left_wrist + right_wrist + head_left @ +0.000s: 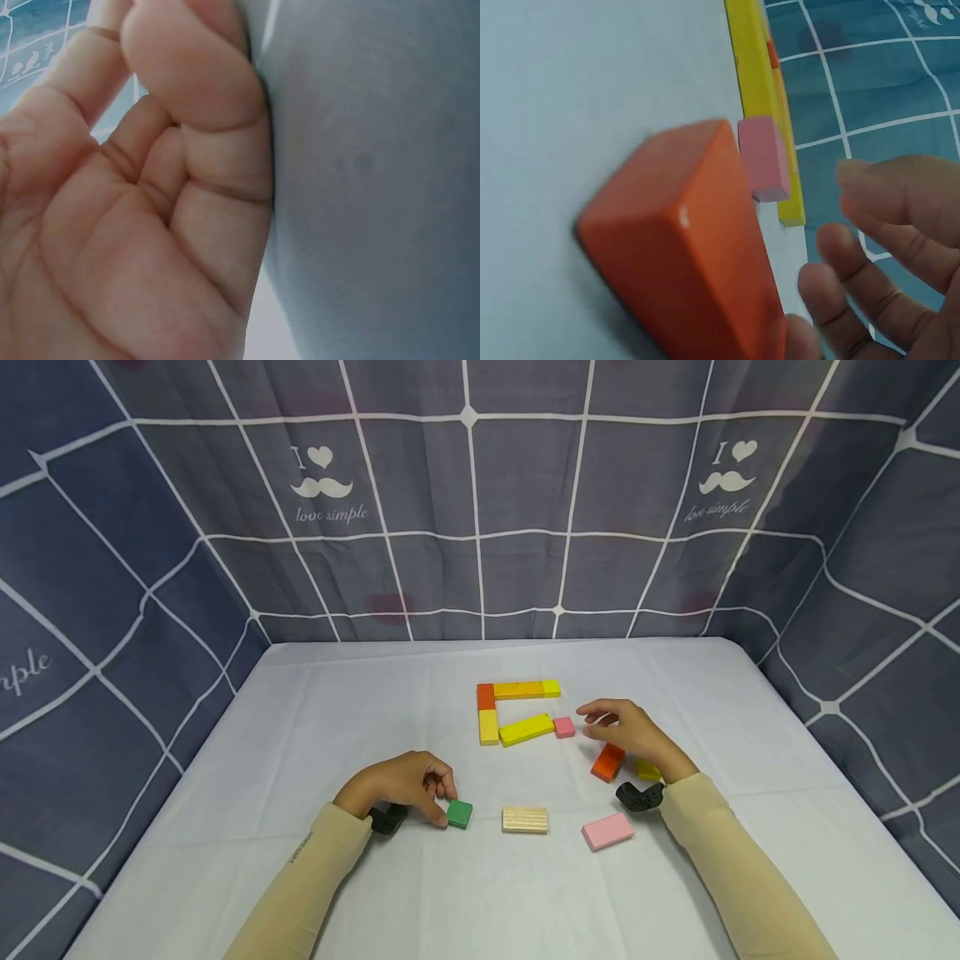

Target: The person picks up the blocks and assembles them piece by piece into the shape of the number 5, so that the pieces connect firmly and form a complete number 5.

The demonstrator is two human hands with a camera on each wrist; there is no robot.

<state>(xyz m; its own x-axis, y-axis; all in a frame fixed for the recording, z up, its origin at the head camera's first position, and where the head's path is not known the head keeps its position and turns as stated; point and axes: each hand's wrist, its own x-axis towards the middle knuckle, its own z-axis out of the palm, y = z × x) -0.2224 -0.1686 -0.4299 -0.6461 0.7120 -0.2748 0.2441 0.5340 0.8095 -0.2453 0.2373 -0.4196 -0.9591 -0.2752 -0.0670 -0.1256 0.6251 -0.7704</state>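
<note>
My left hand (412, 781) is low over the cloth, its thumb tip and fingertips right at the left side of a small green block (460, 814). I cannot tell whether it pinches the block. In the left wrist view the curled fingers (221, 157) fill the picture and the green block is hidden. My right hand (633, 728) hovers with thumb and fingers parted and nothing between them, just right of a small pink block (564, 727). Beneath it lies an orange block (607, 762), large in the right wrist view, and a partly covered yellow block (648, 770).
Several blocks form an open outline: a red-orange block (486, 697), a long amber block (518, 690) and a slanted yellow block (527, 729) among them. Nearer lie a ridged wooden-coloured block (525, 820) and a larger pink block (607, 832). Grid-patterned curtains (517, 477) enclose the white table.
</note>
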